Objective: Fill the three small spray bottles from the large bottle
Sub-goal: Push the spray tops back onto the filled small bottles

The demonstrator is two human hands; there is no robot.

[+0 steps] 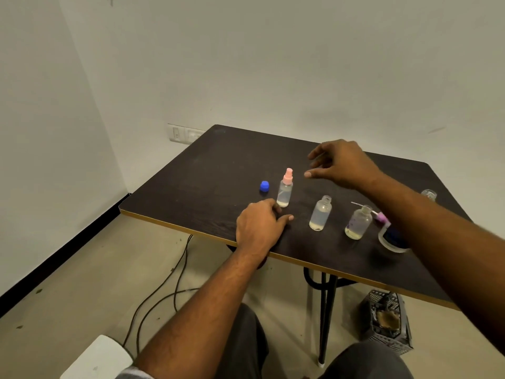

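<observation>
**Both hands free, three small bottles lined up between them**

The three small bottles stand upright in a row on the dark table (207, 165), near its front edge. The leftmost, the pink-topped spray bottle (284, 190), has its spray head on and holds clear liquid. The middle bottle (320, 214) is open at the neck and also holds clear liquid. The right bottle (358, 223) is open too, with a little yellowish liquid at the bottom.

The left hand (258, 228) rests on the table just in front and to the left of the pink-topped spray bottle. Its fingers are loosely curled and its thumb points toward the middle bottle, and nothing shows in its grip. Whether its knuckles touch the bottle's base cannot be told.

The right hand (343, 165) hovers above the table behind the row, with its fingers spread and relaxed and nothing in it. Its thumb tip is near the pink top but apart from it.

A blue cap (264, 186) sits just left of the pink-topped spray bottle. A purple spray head (381, 217) with its thin tube lies beside the right bottle.

The right forearm mostly hides a clear curved shape (390, 246), so it cannot be identified. Beyond the forearm the neck of a clear container (428, 194) shows. On the floor are cables (161, 285) and a black crate (388, 324).
</observation>
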